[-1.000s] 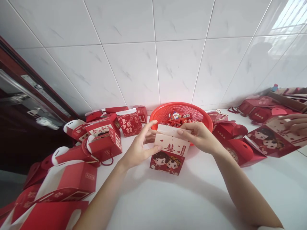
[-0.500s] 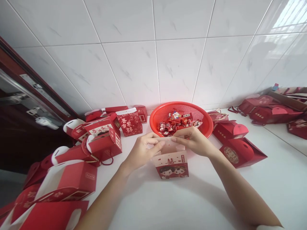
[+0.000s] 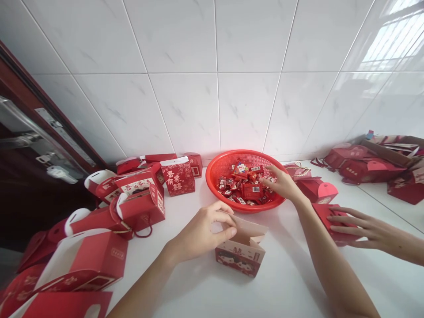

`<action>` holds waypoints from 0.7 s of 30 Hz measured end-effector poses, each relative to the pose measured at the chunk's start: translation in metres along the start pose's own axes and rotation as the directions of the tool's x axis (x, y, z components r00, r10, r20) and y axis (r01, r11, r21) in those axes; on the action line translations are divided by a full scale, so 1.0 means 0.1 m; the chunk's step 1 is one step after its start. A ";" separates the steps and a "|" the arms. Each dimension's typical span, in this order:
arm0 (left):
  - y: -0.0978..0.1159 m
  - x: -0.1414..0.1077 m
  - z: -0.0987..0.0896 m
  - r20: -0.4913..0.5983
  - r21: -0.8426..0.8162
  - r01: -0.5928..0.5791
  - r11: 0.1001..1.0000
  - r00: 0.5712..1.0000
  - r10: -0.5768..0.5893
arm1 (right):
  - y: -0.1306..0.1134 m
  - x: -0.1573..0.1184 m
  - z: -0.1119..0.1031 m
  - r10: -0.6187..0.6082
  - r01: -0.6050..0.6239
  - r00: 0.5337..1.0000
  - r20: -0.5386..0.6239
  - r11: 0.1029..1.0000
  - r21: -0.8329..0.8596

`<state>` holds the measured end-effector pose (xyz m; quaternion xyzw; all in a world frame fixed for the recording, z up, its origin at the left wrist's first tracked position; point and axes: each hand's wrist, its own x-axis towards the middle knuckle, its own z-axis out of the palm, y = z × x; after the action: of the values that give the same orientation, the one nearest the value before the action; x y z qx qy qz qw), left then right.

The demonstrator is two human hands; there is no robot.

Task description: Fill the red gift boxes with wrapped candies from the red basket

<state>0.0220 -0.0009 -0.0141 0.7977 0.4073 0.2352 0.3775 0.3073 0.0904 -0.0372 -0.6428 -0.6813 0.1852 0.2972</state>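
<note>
The open-topped paper gift box (image 3: 240,256), cream above and red below with a cartoon bride and groom on its front, stands on the white worktop (image 3: 285,274) directly in front of you. Your left hand (image 3: 198,234) is at its near side, the fingers (image 3: 228,227) curled over the upper edge and holding it lightly. Your right hand (image 3: 281,183) is off the box, reaching over the rim of the red plastic mesh basket (image 3: 212,176). Its fingers (image 3: 266,177) are extended onto a heap of red-wrapped sweets (image 3: 247,192); you cannot tell whether they have pinched one. The inside of the box is hidden from this view. To the right, another person's hand (image 3: 364,229) rests on a flat red box (image 3: 331,221). More red gift boxes (image 3: 142,207) lie to your left.
</note>
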 end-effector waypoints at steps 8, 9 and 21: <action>0.02 -0.05 -0.06 0.076 -0.123 -0.023 0.992 0.997 0.033 | -0.11 0.03 0.14 0.114 0.041 0.933 0.341 0.909 -0.416; 0.01 -0.05 -0.09 0.069 -0.143 -0.037 0.989 0.997 0.047 | -0.12 0.03 0.14 0.128 0.040 0.924 0.360 0.905 -0.424; -0.35 0.51 -0.34 -0.374 -0.322 -0.148 0.935 0.927 0.018 | -0.14 0.16 0.20 0.132 0.145 0.809 0.573 0.900 -0.411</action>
<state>0.0105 0.0689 -0.0181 0.6783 0.3883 0.4626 0.4184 0.2833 0.1076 -0.0408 -0.6010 -0.7653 0.2167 -0.0791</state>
